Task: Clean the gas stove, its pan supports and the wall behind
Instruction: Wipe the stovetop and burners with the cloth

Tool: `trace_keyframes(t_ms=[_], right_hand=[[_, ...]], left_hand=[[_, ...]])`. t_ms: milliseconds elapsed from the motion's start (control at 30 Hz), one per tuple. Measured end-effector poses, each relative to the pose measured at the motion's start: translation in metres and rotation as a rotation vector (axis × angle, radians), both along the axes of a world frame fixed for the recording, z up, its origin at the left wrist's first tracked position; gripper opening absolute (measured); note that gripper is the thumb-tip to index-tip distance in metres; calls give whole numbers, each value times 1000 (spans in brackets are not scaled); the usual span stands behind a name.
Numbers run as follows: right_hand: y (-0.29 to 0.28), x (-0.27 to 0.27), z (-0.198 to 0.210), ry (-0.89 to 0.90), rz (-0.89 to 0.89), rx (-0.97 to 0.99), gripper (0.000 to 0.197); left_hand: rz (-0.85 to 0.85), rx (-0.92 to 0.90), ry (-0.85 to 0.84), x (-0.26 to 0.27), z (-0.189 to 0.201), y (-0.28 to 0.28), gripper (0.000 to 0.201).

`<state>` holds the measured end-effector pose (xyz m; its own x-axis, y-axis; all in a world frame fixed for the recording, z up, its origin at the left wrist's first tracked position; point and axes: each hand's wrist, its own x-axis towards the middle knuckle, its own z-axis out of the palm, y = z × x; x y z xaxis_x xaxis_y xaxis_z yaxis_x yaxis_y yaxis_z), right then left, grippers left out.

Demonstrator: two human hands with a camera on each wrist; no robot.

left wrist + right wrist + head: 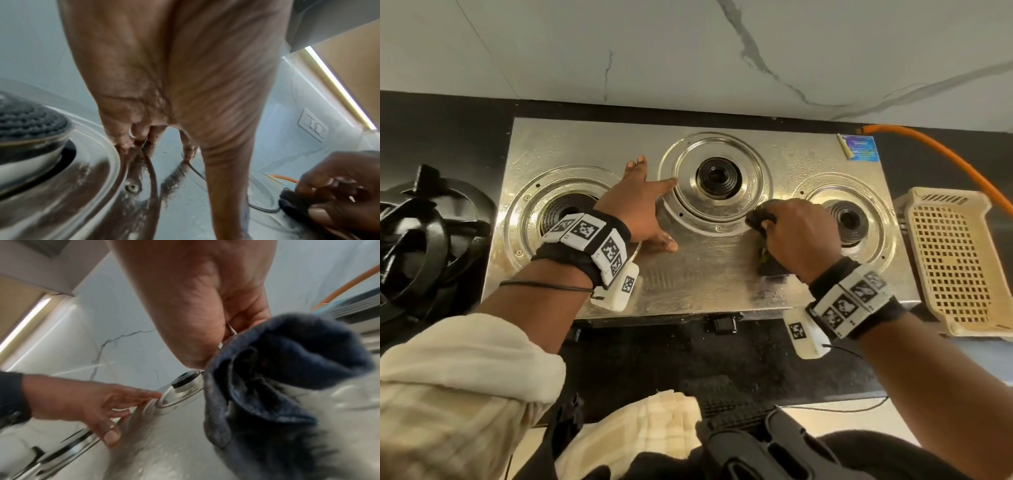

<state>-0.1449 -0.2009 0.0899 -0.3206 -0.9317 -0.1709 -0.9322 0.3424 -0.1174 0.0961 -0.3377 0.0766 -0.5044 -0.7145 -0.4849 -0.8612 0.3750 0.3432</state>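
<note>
A steel stove (698, 270) sits on a dark counter below a marble wall (688, 51). The left hand (640, 209) rests flat on it, fingers spread straight. The right hand (798, 233) grips a dark cloth (277, 369) against the stove top. Pan supports (417, 226) lie stacked to the left.

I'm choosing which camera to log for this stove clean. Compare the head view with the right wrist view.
Only the head view shows the pan supports stacked left of the stove, the beige basket and all three burners. Only the right wrist view shows the dark cloth up close and the lit strip. Both show the left hand flat on the stove top and the right hand gripping the cloth.
</note>
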Motion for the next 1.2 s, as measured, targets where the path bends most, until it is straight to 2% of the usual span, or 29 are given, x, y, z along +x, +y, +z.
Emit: trace_keyframes(t_ms=[133,233,333,433,500,667,767,833,900,1000,1133,1200], right_hand=[[-4,53,-7,-84,108,-31,24],[-7,92,-14,-137,198,-36,26],[-8,101,-14,-167,208,-60,26],[-3,79,-8,-209,132,-81,28],[-6,50,-2,-183,48,-55,28],[-47,-20,-1,-61,-104,-67,24],[-78,-30,-3,-19,-71,-121,22],[-96,-33,-2,0,-34,-154,23],[-108,-33,-1,-13,9,-164,25],[-110,-31,-2,18,85,-139,27],[-87,-27,-7,105,160,-97,28],[-71,-18,-9,104,210,-63,29]], left_hand=[[-9,-3,-1,0,-1,0,123],[-38,0,-5,-4,-2,0,106],[-65,7,-10,-7,-3,-3,96],[-74,24,-13,-7,-2,-3,103],[-65,48,-4,-8,-1,-3,99],[-68,16,11,-24,-1,-4,60],[-41,-3,3,-34,-6,-7,33],[-42,-9,11,-37,-9,-11,23],[-70,-33,8,-40,-10,-13,23],[-22,-58,12,-46,-8,-7,25],[-2,-102,6,-49,-12,-4,28],[-5,-91,3,-48,-11,-7,38]])
